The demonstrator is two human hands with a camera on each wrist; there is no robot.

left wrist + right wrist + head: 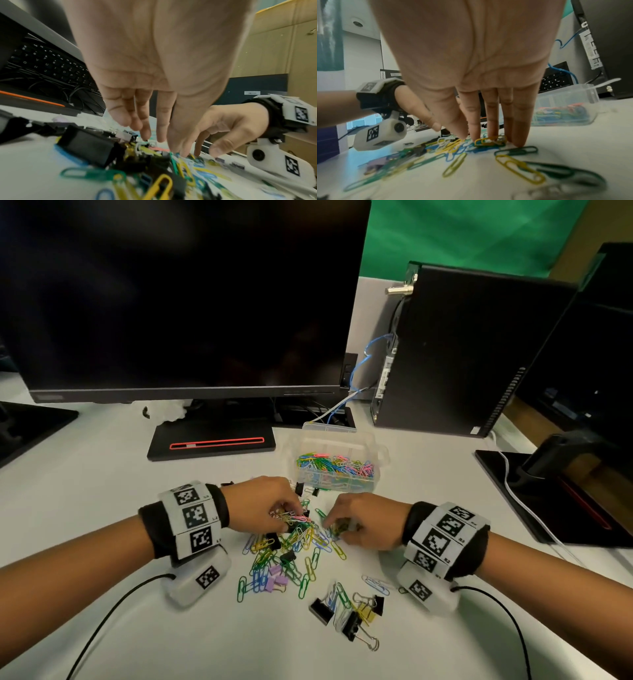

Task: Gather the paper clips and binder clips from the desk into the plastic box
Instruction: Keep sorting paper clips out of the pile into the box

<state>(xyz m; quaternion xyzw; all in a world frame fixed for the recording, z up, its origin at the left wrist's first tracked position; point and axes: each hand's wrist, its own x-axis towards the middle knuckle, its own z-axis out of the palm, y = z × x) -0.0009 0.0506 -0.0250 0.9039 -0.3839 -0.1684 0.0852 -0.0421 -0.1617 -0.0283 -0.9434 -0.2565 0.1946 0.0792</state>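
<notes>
A heap of coloured paper clips mixed with black binder clips lies mid-desk. My left hand reaches down into its far side, fingers nearly straight, tips touching the clips. My right hand faces it from the right. Its straight fingers press on the desk, with a yellow clip at their tips. Beyond the hands the clear plastic box stands open, with several coloured clips inside. Purple binder clips and a black and yellow group lie nearer me.
A dark monitor on its stand base rises behind the heap. A black computer tower with blue cables stands back right. Another monitor foot and a white cable lie at the right. Black wrist cables trail toward me.
</notes>
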